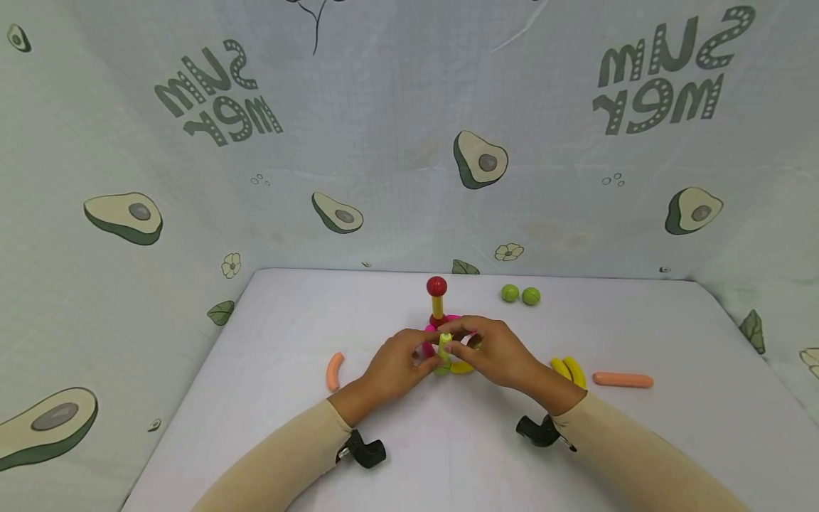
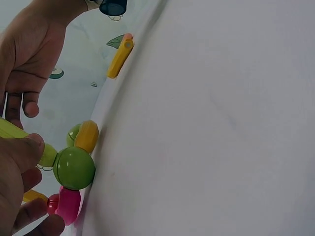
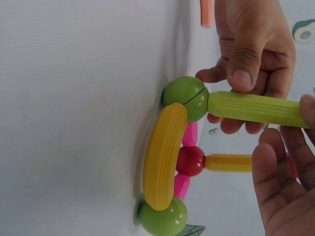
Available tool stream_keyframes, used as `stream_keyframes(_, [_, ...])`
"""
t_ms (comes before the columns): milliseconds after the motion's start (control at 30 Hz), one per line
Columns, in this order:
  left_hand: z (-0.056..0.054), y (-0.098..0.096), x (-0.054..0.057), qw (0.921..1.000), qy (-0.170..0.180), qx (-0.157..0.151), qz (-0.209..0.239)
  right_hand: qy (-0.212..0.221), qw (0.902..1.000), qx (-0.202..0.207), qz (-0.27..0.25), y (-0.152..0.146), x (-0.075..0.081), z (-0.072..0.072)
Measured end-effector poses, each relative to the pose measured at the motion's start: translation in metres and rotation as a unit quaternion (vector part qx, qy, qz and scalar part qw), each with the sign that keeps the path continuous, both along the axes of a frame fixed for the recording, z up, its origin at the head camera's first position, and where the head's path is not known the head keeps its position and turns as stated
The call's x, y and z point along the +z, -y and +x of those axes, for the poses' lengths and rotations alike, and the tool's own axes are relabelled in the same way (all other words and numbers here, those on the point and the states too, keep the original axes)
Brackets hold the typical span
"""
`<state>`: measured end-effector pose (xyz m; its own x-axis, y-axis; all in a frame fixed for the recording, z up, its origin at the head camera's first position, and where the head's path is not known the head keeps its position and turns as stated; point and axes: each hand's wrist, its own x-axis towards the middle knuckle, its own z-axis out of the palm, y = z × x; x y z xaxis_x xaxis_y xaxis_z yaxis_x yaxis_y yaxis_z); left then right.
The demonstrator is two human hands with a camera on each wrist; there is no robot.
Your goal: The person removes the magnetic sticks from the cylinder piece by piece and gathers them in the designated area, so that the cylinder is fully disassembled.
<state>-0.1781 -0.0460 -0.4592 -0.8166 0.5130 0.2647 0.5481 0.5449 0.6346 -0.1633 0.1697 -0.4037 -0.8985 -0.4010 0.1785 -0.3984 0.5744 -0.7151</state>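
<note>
Beige sleeves (image 1: 281,455) reach across the desk (image 1: 441,462), w/ a blk wrist device (image 1: 367,454) nr each cuff; L hand (image 1: 393,366) grips the lower part of a lime stick (image 1: 444,347), thumb at one side, fingers behind; R hand (image 1: 495,352) pinches its top end; stick stands nr upright, meeting a green ball (image 3: 189,98) approx. mid-desk, L to R; yellow curved pc (image 3: 165,157) adjoins that ball; pink pcs (image 2: 69,205) nr it; beyond, upright yellow rod (image 1: 438,307) w/ red ball (image 1: 437,286) atop; orange curved pc (image 1: 334,372) lies toward L edge; two yellow bent pcs (image 1: 575,372) & straight orange stick (image 1: 623,380) toward R edge; 2 loose green balls (image 1: 510,293) nr far edge.
</note>
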Motion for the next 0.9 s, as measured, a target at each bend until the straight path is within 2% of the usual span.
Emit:
stream_keyframes(200, [-0.005,0.0,-0.007,0.9989,-0.025,-0.003,-0.04,-0.006,1.0,0.0,-0.002,-0.001,-0.002,-0.002])
stream_keyframes(500, [-0.011,-0.003,-0.017,0.9958,-0.061,-0.009,-0.067,-0.002,1.0,-0.004,-0.001,-0.003,-0.003,-0.005])
stream_keyframes(900, [-0.011,-0.004,-0.017,0.9949,-0.061,-0.004,-0.08,-0.017,0.9998,-0.003,-0.007,-0.003,-0.003,-0.005])
